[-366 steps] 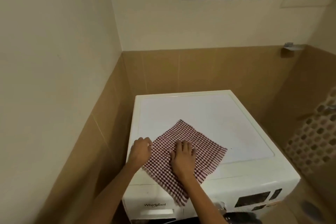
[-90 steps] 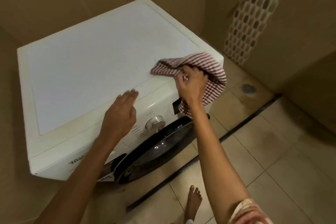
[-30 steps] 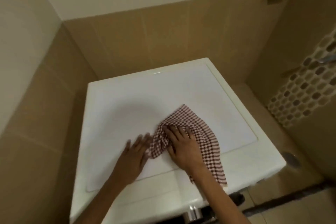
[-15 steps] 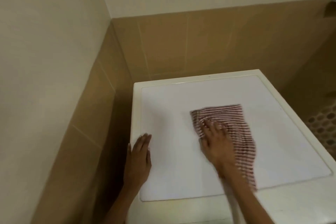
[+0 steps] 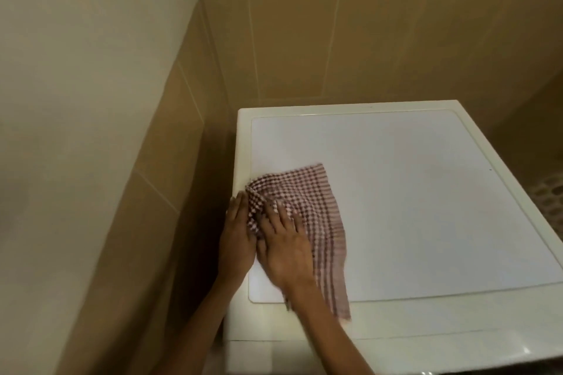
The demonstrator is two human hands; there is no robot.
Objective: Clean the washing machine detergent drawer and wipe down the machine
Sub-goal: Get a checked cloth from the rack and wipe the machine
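A red-and-white checked cloth (image 5: 310, 210) lies bunched on the left part of the white washing machine top (image 5: 411, 192). My right hand (image 5: 283, 246) presses flat on the cloth with straight fingers. My left hand (image 5: 236, 237) rests flat along the machine's left edge, its fingertips touching the cloth's bunched corner. The detergent drawer and the machine's front are out of view.
A tan tiled wall (image 5: 170, 161) stands close along the machine's left side, with a narrow dark gap between them. More tan tiles (image 5: 365, 46) back the machine. A patterned panel (image 5: 548, 192) shows at the far right edge.
My right hand has slid the cloth leftward across the top until it meets my left hand at the left edge. The left hand has stayed in place.
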